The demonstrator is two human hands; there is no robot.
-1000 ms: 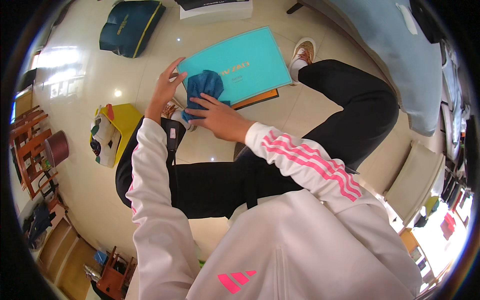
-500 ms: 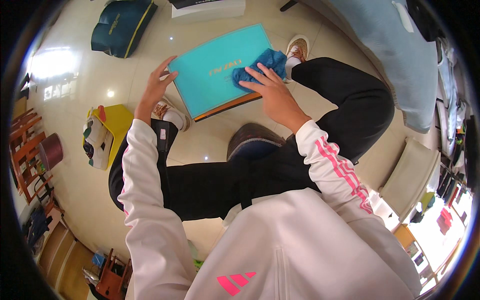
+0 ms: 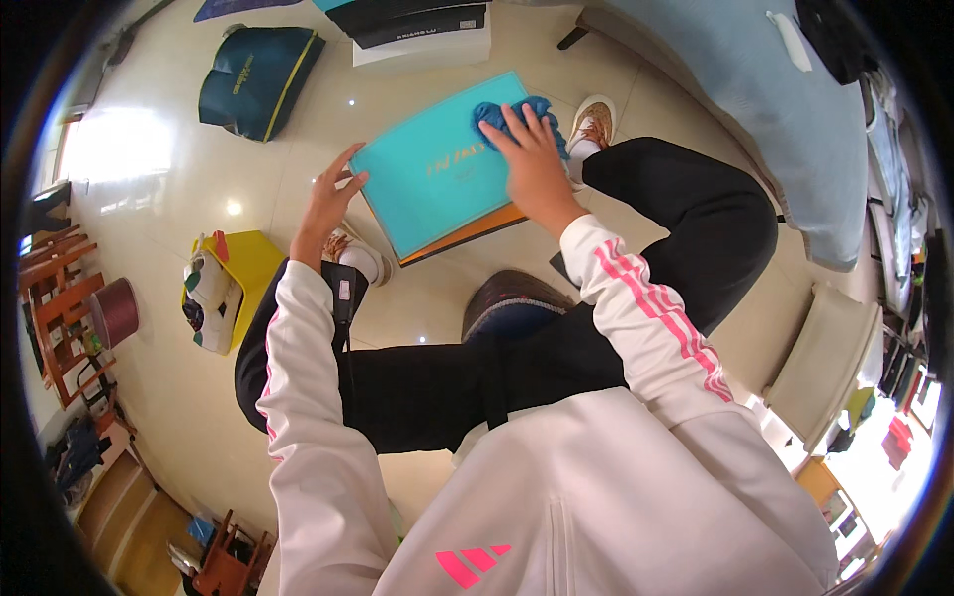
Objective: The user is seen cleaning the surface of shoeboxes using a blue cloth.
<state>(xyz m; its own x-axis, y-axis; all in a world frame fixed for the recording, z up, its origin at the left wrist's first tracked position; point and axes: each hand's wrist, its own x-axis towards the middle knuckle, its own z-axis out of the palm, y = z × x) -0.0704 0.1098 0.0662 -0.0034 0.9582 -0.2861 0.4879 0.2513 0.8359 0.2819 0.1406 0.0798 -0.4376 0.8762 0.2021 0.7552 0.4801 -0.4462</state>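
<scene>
A flat turquoise box [image 3: 417,209] with gold lettering on its lid lies tilted in front of me, between my feet. An orange-brown strip shows along its near edge. My left hand [image 3: 328,204] holds the box at its far left corner, fingers and thumb bent at the edge. On the right part of the lid, my right hand [image 3: 538,177] presses a crumpled blue cloth [image 3: 487,116] with its fingers. Part of the cloth is hidden under that hand.
A dark rounded seat [image 3: 512,303] is between my legs. Left of me stands a yellow stool [image 3: 256,273] with a white item on it. Farther off are a dark green bag [image 3: 253,84] and stacked shoeboxes [image 3: 422,50]. A bed with a light blue cover [image 3: 755,89] borders the right.
My right hand has slid the cloth across the lid toward its far side. The left hand stays at the box's left corner. The whole view has shifted slightly.
</scene>
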